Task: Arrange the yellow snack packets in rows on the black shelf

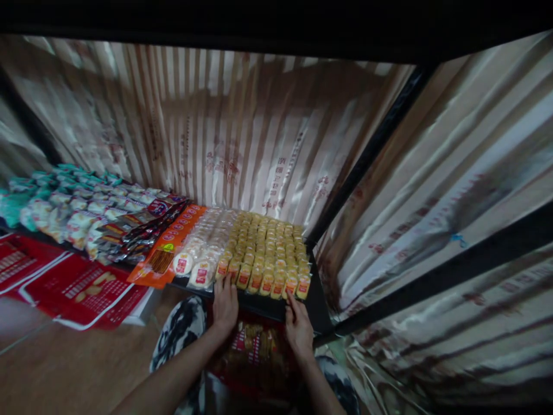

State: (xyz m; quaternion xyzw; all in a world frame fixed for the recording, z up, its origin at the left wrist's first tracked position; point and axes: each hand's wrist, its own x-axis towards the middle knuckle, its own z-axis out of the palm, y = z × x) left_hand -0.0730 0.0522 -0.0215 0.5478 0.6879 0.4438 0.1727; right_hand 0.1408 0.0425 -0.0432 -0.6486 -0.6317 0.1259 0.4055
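Observation:
Small yellow wrapped snack packs (263,242) stand in tight rows on a black shelf (263,304). My left hand (225,304) reaches to the front row's left end, its fingers stretched out against the packs there. At the right end of that row, my right hand (299,328) has its fingertips at the lower edge of a pack, fingers apart. Neither hand appears to hold anything. White round wrapped snacks (201,272) lie in rows just left of the yellow ones.
An orange snack bag (162,256), dark packets (142,222) and white-and-teal packets (82,213) line the shelf leftward. Red bags (86,285) hang in front. Packaged snacks (254,343) sit below, between my knees. Black posts (371,155) and printed sheeting (242,138) enclose the shelf.

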